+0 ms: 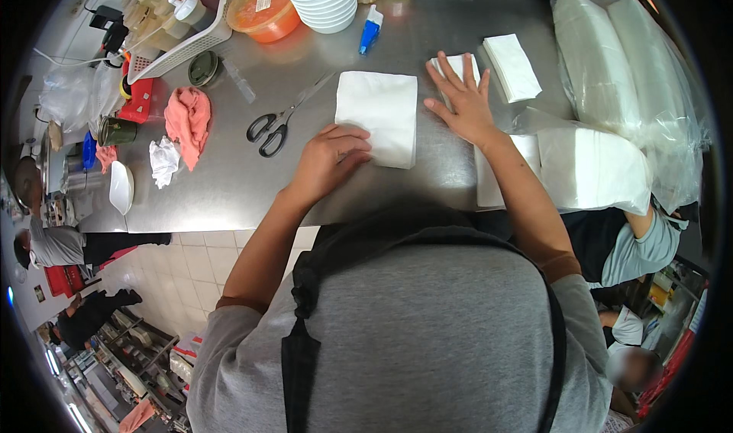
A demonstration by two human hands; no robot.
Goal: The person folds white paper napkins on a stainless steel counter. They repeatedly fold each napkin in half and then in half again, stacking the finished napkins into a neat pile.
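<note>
A square white paper napkin (378,112), or a flat stack of them, lies on the steel table before me. My left hand (332,158) rests at its lower left corner, fingers bent over the edge; whether they pinch the paper is hidden. Flat and with fingers spread, my right hand (464,103) presses down on a small folded pile of white napkins (456,65). Just right of it lies another narrow folded napkin pile (511,67). Under my right forearm, partly covered, are more flat white napkins (524,149) beside an opened plastic pack of napkins (592,166).
Black-handled scissors (278,129) lie left of the napkin, near a pink cloth (189,121). Stacked white bowls (322,0), a blue-and-white tube (371,29) and an orange-filled tub (266,9) stand at the back. Large plastic-wrapped packs (624,72) sit right. Several people are nearby.
</note>
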